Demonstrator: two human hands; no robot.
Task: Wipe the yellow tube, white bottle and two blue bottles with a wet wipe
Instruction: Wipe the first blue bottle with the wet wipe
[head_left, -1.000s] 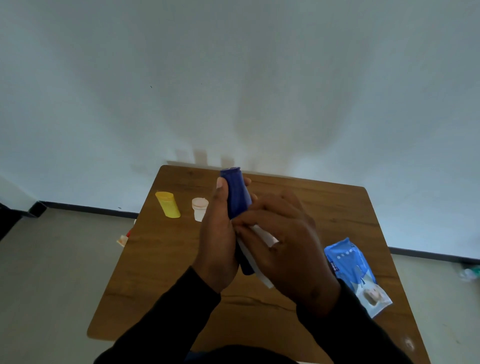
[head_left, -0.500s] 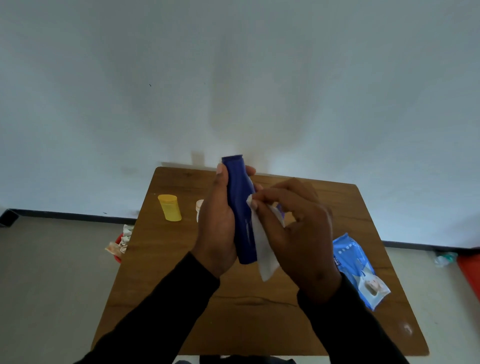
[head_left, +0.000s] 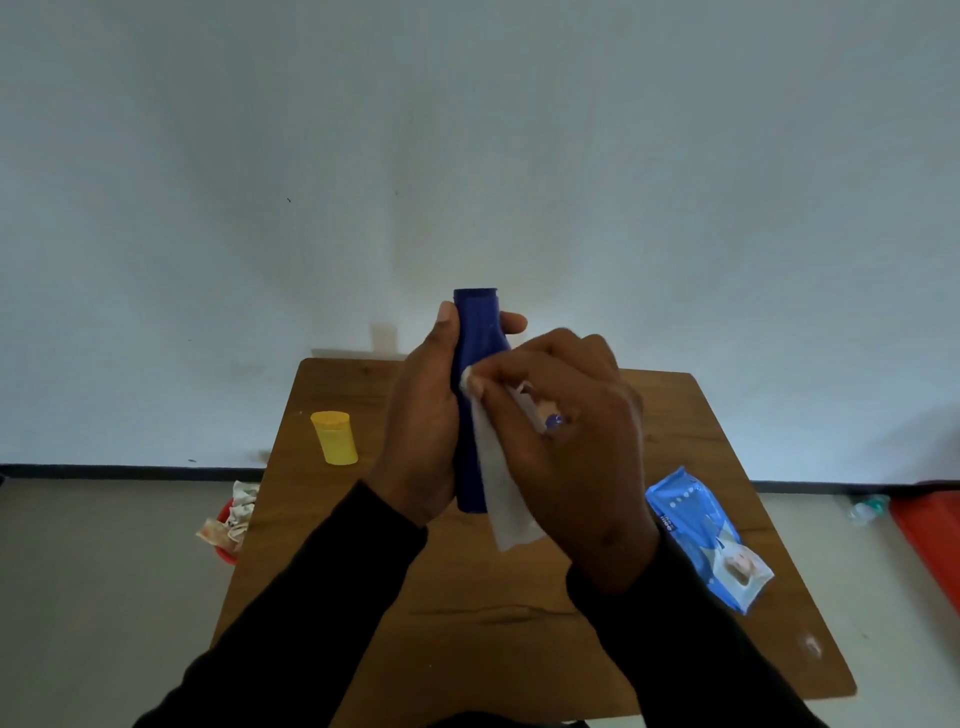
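My left hand (head_left: 423, 436) grips a dark blue bottle (head_left: 478, 343) upright above the middle of the wooden table (head_left: 519, 623). My right hand (head_left: 566, 441) pinches a white wet wipe (head_left: 501, 499) and presses it against the bottle's right side; the wipe's lower end hangs free below the hand. A yellow tube (head_left: 335, 437) stands on its cap on the table's far left. A small bit of blue (head_left: 554, 422) shows between my right fingers, probably the second blue bottle behind. The white bottle is hidden behind my hands.
A blue pack of wet wipes (head_left: 701, 535) lies on the table's right side. On the floor to the left sits a red bin (head_left: 228, 530) with crumpled wipes. A red object (head_left: 930, 535) lies on the floor at the far right, by a small plastic bottle (head_left: 868, 506).
The view has tilted up a little. My right hand has slid the wipe up along the blue bottle. The white bottle, visible one second ago, is now behind my hands.
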